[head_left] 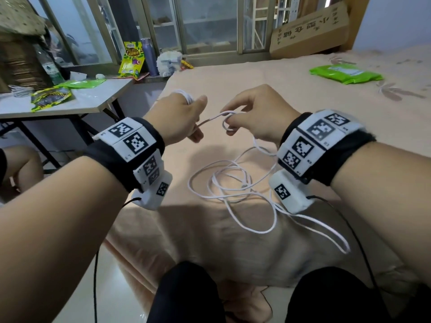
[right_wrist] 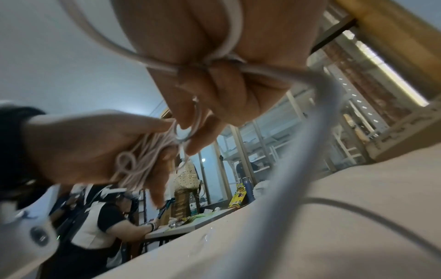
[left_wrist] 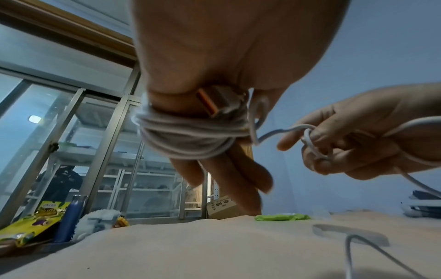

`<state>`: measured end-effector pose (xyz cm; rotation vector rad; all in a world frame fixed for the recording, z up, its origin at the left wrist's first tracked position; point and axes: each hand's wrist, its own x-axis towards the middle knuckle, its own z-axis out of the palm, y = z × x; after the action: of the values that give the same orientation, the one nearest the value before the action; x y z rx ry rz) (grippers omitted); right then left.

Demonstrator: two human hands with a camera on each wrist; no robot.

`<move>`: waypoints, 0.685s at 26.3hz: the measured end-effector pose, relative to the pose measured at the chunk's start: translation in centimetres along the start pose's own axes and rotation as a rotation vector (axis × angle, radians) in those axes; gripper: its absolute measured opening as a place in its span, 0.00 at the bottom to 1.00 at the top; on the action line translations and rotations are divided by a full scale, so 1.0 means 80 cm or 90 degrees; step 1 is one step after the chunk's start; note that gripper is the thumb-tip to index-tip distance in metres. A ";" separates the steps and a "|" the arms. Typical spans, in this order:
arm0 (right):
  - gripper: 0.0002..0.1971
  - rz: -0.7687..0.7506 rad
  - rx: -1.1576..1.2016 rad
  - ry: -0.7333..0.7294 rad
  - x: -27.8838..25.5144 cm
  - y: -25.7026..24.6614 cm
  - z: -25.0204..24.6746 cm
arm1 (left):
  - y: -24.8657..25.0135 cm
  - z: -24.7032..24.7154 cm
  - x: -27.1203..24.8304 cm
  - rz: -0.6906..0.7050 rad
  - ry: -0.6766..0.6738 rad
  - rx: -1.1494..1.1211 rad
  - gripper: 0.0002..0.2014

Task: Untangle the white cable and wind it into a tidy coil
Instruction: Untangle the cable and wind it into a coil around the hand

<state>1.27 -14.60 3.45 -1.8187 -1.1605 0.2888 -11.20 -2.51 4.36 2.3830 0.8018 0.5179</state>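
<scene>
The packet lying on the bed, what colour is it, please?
Bright green packet; head view shows it best.

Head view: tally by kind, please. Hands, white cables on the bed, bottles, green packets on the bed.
Hands: 2 (left hand, right hand)
White cables on the bed: 1 (white cable)
Bottles: 2 (purple bottle, clear bottle)
Green packets on the bed: 1 (green packet)
Total: 6

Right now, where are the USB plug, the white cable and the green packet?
USB plug (left_wrist: 224,102): left wrist view, metal shell.
white cable (left_wrist: 188,136): left wrist view, middle of the wound turns.
green packet (head_left: 345,73): head view, top face.
</scene>
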 end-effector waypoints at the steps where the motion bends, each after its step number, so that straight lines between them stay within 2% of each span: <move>1: 0.09 0.022 0.046 0.006 0.001 0.000 -0.004 | 0.000 -0.001 -0.004 -0.022 -0.046 0.007 0.28; 6: 0.11 0.072 0.035 0.058 0.014 0.013 -0.004 | 0.008 0.002 -0.018 -0.124 -0.221 -0.035 0.32; 8: 0.11 0.085 0.048 0.067 0.017 0.019 -0.002 | 0.004 0.001 -0.021 -0.121 -0.299 -0.076 0.27; 12: 0.11 0.128 0.120 0.069 0.016 0.033 -0.005 | -0.006 -0.011 -0.023 -0.088 -0.459 -0.312 0.15; 14: 0.12 0.129 0.094 0.076 0.017 0.040 -0.005 | -0.009 -0.019 -0.023 -0.061 -0.500 -0.425 0.11; 16: 0.12 0.110 0.002 0.068 0.018 0.044 -0.004 | -0.007 -0.025 -0.026 -0.042 -0.526 -0.552 0.09; 18: 0.10 0.096 -0.097 0.037 0.016 0.044 -0.001 | -0.002 -0.029 -0.026 -0.046 -0.511 -0.637 0.08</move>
<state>4.11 -14.03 1.03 -2.0386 -1.0311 0.2377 -14.04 -2.85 5.70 1.3997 0.1608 -0.1053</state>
